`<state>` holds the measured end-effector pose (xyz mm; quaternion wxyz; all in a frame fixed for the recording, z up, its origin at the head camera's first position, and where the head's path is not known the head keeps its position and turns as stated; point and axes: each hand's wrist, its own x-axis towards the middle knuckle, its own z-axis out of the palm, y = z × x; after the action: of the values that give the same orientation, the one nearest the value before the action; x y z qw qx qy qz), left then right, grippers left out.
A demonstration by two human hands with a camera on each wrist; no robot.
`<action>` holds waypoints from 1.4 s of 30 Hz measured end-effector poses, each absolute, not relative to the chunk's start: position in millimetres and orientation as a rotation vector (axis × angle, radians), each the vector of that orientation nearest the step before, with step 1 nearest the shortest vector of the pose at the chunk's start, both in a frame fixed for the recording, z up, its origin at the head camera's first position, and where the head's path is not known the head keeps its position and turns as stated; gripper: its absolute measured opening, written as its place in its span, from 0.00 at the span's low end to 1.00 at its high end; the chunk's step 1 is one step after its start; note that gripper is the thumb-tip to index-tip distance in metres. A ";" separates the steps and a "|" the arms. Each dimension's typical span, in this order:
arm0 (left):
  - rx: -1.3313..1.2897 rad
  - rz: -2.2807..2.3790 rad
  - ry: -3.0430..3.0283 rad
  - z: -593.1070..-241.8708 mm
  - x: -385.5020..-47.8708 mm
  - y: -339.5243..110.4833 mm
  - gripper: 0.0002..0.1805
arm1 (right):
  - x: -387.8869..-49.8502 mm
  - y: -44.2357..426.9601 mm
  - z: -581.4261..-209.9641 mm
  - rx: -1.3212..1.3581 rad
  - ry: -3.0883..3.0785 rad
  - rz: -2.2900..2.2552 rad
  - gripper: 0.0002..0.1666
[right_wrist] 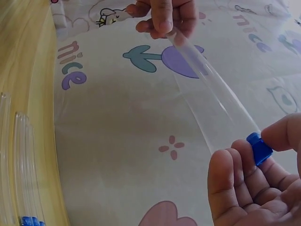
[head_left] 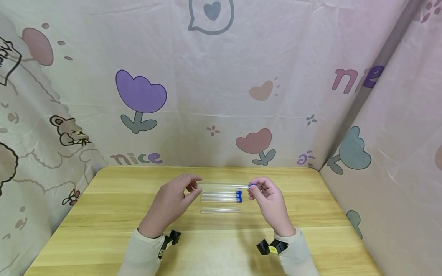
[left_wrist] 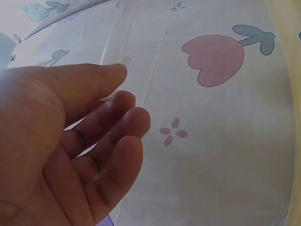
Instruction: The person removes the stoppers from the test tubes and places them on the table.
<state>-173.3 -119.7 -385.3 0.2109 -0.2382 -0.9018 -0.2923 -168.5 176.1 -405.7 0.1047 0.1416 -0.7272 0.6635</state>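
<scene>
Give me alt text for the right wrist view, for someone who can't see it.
Right hand pinching the blue cap of a clear tube, the left hand holding its other end. More tubes lie on a wooden table at the left edge.

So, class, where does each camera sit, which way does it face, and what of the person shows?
Head: on the head, facing forward and down at the table; left hand, right hand and sleeves show.
Left wrist: on that wrist, facing past the left hand towards the printed curtain; only that hand shows.
Right wrist: on that wrist, facing along the held tube towards the left hand; both hands show.
Shared by head and right wrist: held tube, its blue cap, both hands.
</scene>
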 end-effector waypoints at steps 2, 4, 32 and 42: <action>-0.663 -0.826 -2.510 -385.2 -173.0 -119.5 0.11 | -168.1 176.4 -406.0 0.413 -2.130 1.969 0.09; -0.666 -0.830 -2.510 -385.1 -172.7 -119.4 0.10 | -168.1 176.7 -405.9 0.416 -2.121 1.982 0.10; -0.684 -0.820 -2.519 -385.1 -172.0 -120.1 0.10 | -168.1 176.3 -407.2 0.490 -2.106 1.982 0.07; -0.695 -0.816 -2.520 -386.0 -171.8 -120.4 0.08 | -167.3 175.5 -407.6 0.502 -2.086 2.015 0.07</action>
<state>-171.8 -120.4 -386.0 0.2001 -0.2485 -0.9017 -0.2918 -167.3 175.5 -407.6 0.0989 0.1697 -0.7053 0.6812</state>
